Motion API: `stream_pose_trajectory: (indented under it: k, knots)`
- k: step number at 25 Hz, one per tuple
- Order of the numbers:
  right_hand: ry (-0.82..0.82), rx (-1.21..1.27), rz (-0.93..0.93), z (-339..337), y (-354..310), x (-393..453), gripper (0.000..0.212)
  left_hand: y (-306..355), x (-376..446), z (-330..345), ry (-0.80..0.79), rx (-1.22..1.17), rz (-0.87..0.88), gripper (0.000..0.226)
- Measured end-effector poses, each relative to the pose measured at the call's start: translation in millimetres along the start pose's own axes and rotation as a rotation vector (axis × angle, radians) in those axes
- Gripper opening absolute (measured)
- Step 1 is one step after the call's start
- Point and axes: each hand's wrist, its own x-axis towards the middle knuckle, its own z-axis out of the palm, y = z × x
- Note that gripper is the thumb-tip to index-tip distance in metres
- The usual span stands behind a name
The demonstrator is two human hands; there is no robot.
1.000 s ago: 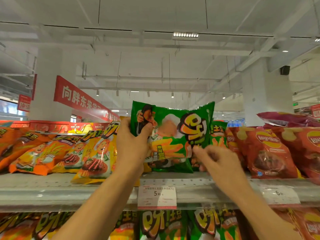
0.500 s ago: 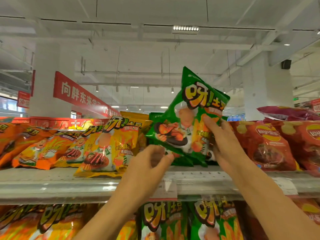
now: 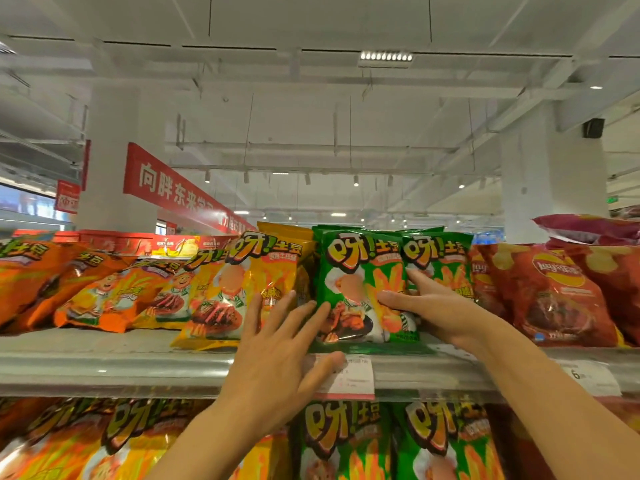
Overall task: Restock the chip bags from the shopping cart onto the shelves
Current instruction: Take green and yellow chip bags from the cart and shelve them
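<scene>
Between my two hands, on the upper shelf [image 3: 104, 358], the green chip bag [image 3: 360, 289] stands upright, its bottom edge on the shelf's front lip. My right hand [image 3: 440, 313] sits against the bag's right side: the thumb lies across the printed front and the fingers reach behind its right edge, so it pinches that side lightly. My left hand [image 3: 277, 358] is spread flat, fingers straight, holding nothing; its fingertips [image 3: 322, 308] touch the bag's lower left corner.

Just right of my right hand a second green bag [image 3: 440, 258] stands behind it, and my fingers cover its lower half. Left of my left hand a yellow chip bag [image 3: 242, 289] leans beside the green one, nearly touching; I cannot tell whether they meet. The price label [image 3: 346, 375] under my left thumb is partly covered and its print is unreadable. How far the right fingers wrap behind the bag is hidden.

Further right, red chip bags [image 3: 554, 296] crowd the shelf, close to the second green bag. Far left, orange bags [image 3: 52, 278] lie flat, with bare shelf in front of them. Below my wrists, the lower shelf's green bags [image 3: 346, 441] are cut off by the frame.
</scene>
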Motion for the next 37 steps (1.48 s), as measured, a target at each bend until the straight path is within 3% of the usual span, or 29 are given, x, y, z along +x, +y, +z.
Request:
stream_pose_trajectory:
  k: [5,11,14,16,17,19,22,25,27,31,34,37]
  knots:
    - [-0.006,0.136,0.052,-1.7,1.4,4.6,0.023,0.0,-0.3,-0.6,0.016,-0.001,0.037,0.079]
    - [-0.002,-0.002,0.024,-1.6,6.9,8.3,0.026,7.1,-2.5,4.5,-0.021,0.018,0.072,0.073]
    - [0.184,-0.255,-0.041,3.4,11.0,9.1,0.043,9.0,-1.8,8.7,-0.009,0.028,0.05,0.08]
    - [0.462,-0.535,-0.239,6.6,11.7,4.6,0.058,8.8,-1.2,7.4,-0.001,0.024,0.05,0.085]
    - [0.579,-0.651,-0.382,9.3,10.9,-0.9,0.057,8.6,-2.0,7.8,-0.005,0.024,0.058,0.087]
    - [0.601,-0.844,-0.562,17.6,6.9,-13.3,0.047,7.7,-2.5,6.9,-0.007,0.01,0.069,0.088]
    - [0.455,-1.077,-0.408,32.6,8.4,-28.8,0.051,8.6,-1.8,4.1,-0.004,-0.012,0.062,0.092]
    - [0.58,-0.967,-0.411,38.9,12.2,-60.3,0.056,11.6,-4.9,2.9,0.027,-0.055,0.075,0.094]
    - [0.648,-0.88,-0.406,39.7,15.4,-94.0,0.054,20.0,-11.0,2.7,0.108,-0.183,0.123,0.081]
    - [0.757,-0.809,-0.344,40.5,34.0,-174.0,0.051,66.9,-33.8,18.3,0.276,-0.437,0.361,0.057]
    - [0.841,-0.782,-0.214,40.3,76.4,-241.8,0.049,121.2,-54.7,37.2,0.252,-0.624,0.541,0.051]
    - [0.924,-0.667,0.037,41.4,138.3,-317.3,0.046,181.5,-78.7,63.6,0.139,-0.791,0.65,0.046]
